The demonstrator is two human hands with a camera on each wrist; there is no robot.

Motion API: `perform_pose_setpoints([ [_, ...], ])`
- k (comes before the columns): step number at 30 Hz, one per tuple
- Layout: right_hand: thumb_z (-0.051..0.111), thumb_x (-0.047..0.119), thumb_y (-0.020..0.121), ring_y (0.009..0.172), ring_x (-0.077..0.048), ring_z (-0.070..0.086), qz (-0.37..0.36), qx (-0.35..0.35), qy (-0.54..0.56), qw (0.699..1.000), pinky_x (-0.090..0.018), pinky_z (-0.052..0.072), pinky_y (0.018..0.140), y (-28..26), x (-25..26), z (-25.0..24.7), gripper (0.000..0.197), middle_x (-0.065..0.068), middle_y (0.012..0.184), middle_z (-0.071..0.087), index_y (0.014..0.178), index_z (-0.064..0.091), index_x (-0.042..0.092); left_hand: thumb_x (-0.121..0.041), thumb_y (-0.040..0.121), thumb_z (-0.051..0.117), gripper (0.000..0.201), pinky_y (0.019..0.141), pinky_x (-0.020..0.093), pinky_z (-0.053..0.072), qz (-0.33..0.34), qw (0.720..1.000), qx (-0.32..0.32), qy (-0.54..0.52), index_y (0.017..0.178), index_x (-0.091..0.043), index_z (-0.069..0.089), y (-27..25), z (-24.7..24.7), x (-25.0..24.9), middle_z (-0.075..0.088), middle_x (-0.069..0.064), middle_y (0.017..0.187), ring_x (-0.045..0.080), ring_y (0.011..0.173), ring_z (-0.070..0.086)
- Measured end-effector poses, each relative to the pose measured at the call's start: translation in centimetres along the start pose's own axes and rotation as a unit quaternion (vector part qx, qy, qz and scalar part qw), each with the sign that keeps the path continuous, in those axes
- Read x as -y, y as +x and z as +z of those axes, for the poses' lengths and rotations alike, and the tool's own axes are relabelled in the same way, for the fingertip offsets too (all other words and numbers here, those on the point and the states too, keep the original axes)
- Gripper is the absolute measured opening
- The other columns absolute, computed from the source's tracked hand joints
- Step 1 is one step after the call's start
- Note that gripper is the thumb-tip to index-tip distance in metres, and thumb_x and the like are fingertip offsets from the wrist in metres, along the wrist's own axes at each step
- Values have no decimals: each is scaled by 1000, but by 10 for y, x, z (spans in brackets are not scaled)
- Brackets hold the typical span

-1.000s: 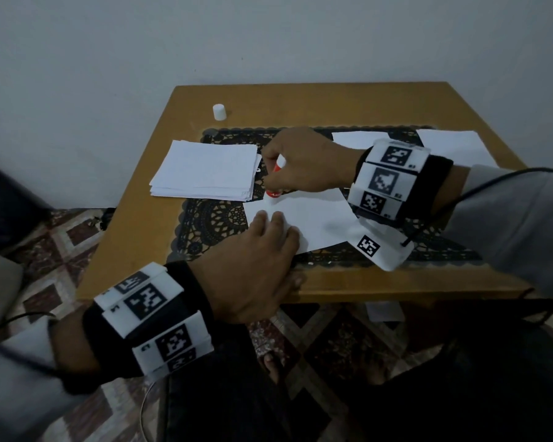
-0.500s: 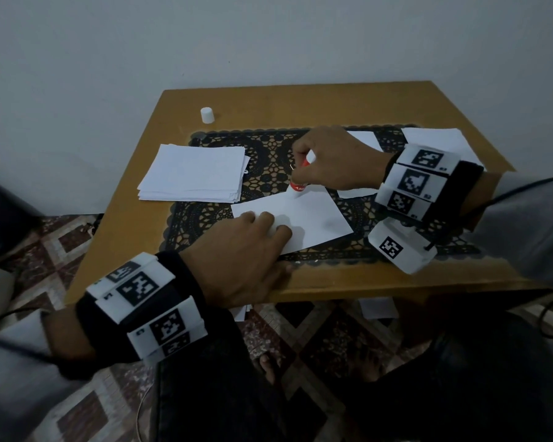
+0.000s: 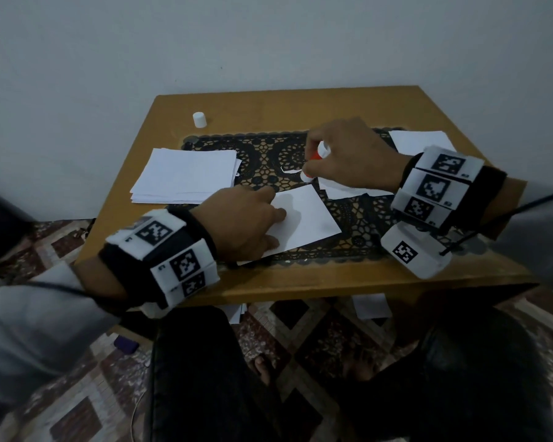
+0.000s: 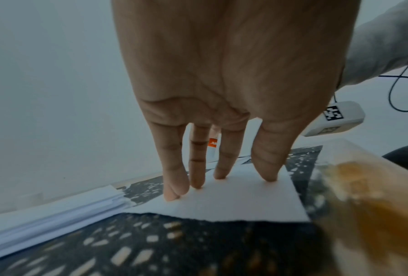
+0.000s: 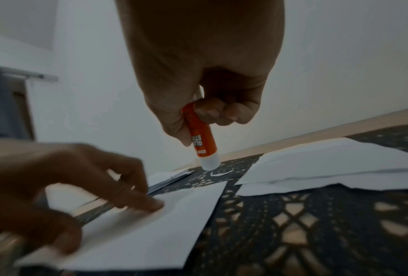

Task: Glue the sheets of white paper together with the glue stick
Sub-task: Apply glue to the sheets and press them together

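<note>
A single white sheet [image 3: 307, 218] lies on the black lace mat [image 3: 268, 157] near the table's front edge. My left hand [image 3: 273, 215] presses the sheet's left part with straight fingers [image 4: 198, 179]. My right hand [image 3: 342, 154] grips the orange glue stick [image 5: 202, 138] upright, with its white tip down. The tip is over the mat, just past the sheet's far corner and off the paper. I cannot tell whether it touches the mat. In the right wrist view the sheet [image 5: 151, 233] lies below the stick and the left hand [image 5: 80, 186] is blurred.
A stack of white paper [image 3: 186, 177] lies left of the mat. More sheets [image 3: 422, 141] lie at the right, some under my right hand. A torn scrap [image 3: 289, 170] sits by the stick. The white cap [image 3: 199, 119] stands at the far left of the wooden table [image 3: 300, 282].
My right hand has carried the glue stick rightward along the sheet's far edge and off its corner. My left hand has slid further onto the sheet.
</note>
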State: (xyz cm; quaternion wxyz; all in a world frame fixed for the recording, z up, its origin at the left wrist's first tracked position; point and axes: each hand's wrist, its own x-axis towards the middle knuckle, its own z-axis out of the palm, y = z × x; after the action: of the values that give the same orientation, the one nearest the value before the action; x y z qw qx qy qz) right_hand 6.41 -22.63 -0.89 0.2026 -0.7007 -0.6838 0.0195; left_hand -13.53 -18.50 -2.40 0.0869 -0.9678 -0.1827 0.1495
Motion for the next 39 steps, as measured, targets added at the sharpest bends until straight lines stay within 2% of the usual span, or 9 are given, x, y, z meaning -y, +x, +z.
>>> perform_pose_setpoints([
  [5,69,28,80,66,-8,48,-23,24,-21,999,-26,32,57,-6,7,11,12,14,67,48,81,66,16,-58,89,49,70,91,42,47,5,999,36,-7,149,-33,24,11,-3,10,44,6,128,29,115,48],
  [8,68,27,81,61,-4,44,-13,29,-19,999,-23,29,58,-7,4,15,12,18,65,44,82,64,16,-58,86,53,78,91,42,47,9,998,66,-14,150,-32,18,21,-6,12,44,8,124,29,114,48],
  [11,68,28,81,66,-9,50,-8,32,-14,999,-26,37,60,-10,4,16,13,17,67,46,84,65,15,-58,84,57,85,85,33,42,12,995,88,-35,151,-30,14,31,-9,16,44,6,109,25,108,48],
  [13,67,29,82,72,-14,54,-10,42,-15,999,-30,43,63,-12,5,16,14,13,70,50,84,64,15,-57,84,59,87,80,29,35,10,994,95,-47,152,-29,13,34,-9,18,46,7,112,24,106,47],
  [24,64,34,82,74,-17,58,12,64,-16,998,-39,52,69,-42,7,11,15,0,82,66,85,61,19,-55,84,60,86,80,27,32,-9,994,70,-83,152,-29,15,32,-3,16,45,7,126,22,110,45],
  [29,66,32,84,68,-15,57,2,67,10,998,-34,50,63,-66,9,3,16,-1,79,68,88,65,16,-56,82,63,85,90,31,36,-25,992,59,-110,150,-33,19,28,-3,15,42,8,130,26,118,43],
  [34,70,31,82,70,-14,59,-2,70,41,997,-33,49,63,-80,9,-2,14,2,79,68,85,67,17,-58,74,69,86,103,45,35,-63,987,64,-133,146,-40,25,27,-5,15,34,8,130,29,124,32],
  [37,71,31,82,72,-12,60,8,77,46,996,-26,48,65,-83,10,-7,15,6,80,68,85,68,17,-55,73,73,86,103,46,35,-92,980,57,-168,144,-35,30,31,-5,14,34,8,132,30,125,32],
  [39,70,32,83,71,-11,61,23,76,63,995,-29,51,63,-84,11,-12,14,7,80,68,88,68,18,-53,71,75,85,101,42,37,-110,976,42,-183,142,-29,34,33,-6,13,37,9,132,29,123,34],
])
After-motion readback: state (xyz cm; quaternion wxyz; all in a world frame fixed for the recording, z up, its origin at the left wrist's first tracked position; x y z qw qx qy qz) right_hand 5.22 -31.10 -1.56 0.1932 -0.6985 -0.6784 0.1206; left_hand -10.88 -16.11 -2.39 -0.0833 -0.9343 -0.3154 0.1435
